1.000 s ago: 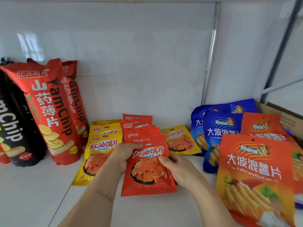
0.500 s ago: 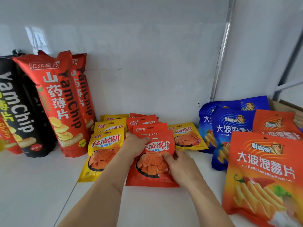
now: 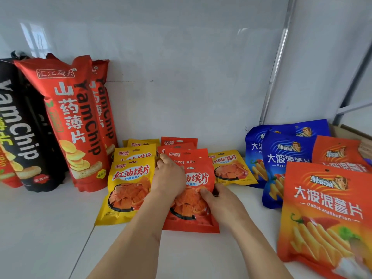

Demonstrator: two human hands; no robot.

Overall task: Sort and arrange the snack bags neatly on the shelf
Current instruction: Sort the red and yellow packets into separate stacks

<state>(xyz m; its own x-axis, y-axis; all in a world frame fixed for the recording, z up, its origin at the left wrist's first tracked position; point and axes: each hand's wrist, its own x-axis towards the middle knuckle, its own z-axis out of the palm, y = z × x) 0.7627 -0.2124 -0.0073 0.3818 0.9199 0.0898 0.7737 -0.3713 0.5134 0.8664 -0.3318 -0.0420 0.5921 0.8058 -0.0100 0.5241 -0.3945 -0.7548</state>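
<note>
A small red snack bag [image 3: 193,218] lies at the front of a row of several like red bags [image 3: 181,151] on the white shelf [image 3: 50,228]. My left hand [image 3: 169,176] covers its upper left part, fingers curled over the top edge. My right hand [image 3: 219,200] pinches its right edge, thumb on the front. Matching yellow bags [image 3: 128,190] lie in a row just to the left. One more yellow bag [image 3: 229,168] lies to the right of the red row.
Tall red YamChip bags [image 3: 74,121] and black YamChip bags [image 3: 20,127] stand against the back wall at left. Blue chip bags [image 3: 285,162] and large orange chip bags [image 3: 326,214] lie overlapping at right. A cardboard box [image 3: 350,133] shows behind them.
Both hands have pushed the front red bag back and down toward the red row. My left hand slid further over its top.
</note>
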